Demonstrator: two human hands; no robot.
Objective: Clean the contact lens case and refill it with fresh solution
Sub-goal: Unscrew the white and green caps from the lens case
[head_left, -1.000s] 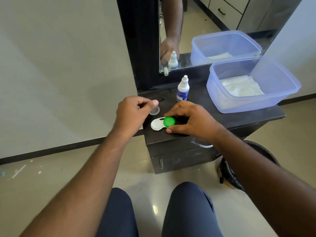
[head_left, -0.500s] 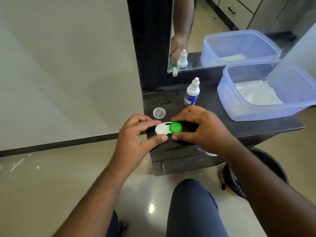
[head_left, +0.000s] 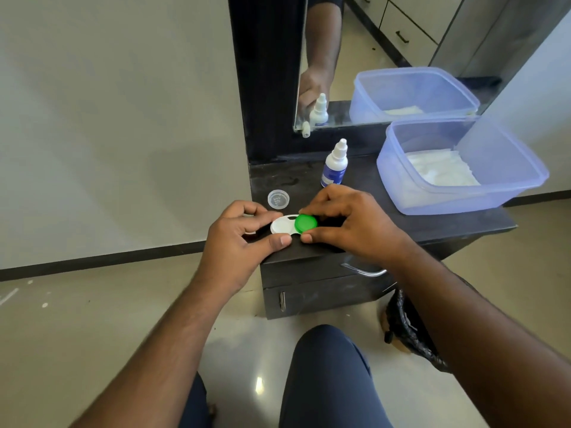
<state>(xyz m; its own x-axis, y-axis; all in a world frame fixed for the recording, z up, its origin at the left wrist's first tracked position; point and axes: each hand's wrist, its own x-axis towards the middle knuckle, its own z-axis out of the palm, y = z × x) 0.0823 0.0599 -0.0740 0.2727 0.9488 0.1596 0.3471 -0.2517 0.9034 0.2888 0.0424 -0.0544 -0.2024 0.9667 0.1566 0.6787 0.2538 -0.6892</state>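
A white contact lens case lies near the front left corner of the dark cabinet top. Its right well carries a green cap; the left well is uncapped. My left hand pinches the left end of the case between thumb and fingers. My right hand pinches the green cap between thumb and forefinger. A loose clear cap lies just behind the case. A small white solution bottle with a blue label stands upright further back.
A translucent blue tub holding white tissue sits at the right of the cabinet. A mirror stands behind. A black-lined bin is on the floor at the right. My knee is below.
My left hand set the clear cap down on the cabinet, then came back and took hold of the case's left end. My right hand stayed on the green cap.
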